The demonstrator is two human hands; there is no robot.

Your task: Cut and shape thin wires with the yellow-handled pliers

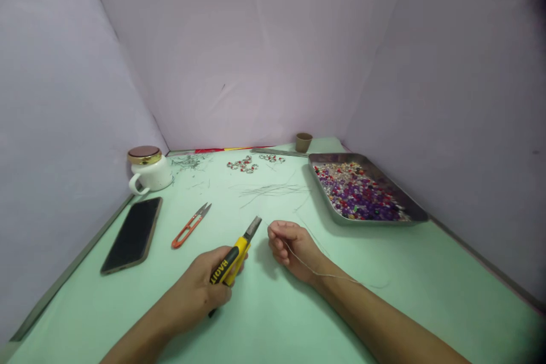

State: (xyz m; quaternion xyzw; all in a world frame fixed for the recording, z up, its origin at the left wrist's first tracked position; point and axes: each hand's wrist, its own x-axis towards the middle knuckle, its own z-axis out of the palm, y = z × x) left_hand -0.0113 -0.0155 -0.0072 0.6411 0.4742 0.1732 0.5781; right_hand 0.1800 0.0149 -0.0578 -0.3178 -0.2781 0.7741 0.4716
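Observation:
Yellow and black pliers (236, 259) are wrapped in my left hand (203, 284), their grey jaws pointing up and right toward my other hand. Between the thumb and fingers of my right hand (294, 247), a thin pale thread (333, 276) is pinched; it trails back over the wrist and forearm. The jaws and the right fingertips are a short gap apart. Orange thread snips (190, 227) lie to the left of the pliers. Several thin loose strands (273, 189) lie on the table beyond both hands.
A metal tray (405, 199) of mixed beads stands at the right. Left are a phone (132, 235) and a white lidded mug (153, 173). Farther back lie beaded rings (244, 165), dark thread scraps (190, 161) and a small brown cup (303, 142). Pale walls enclose the green table.

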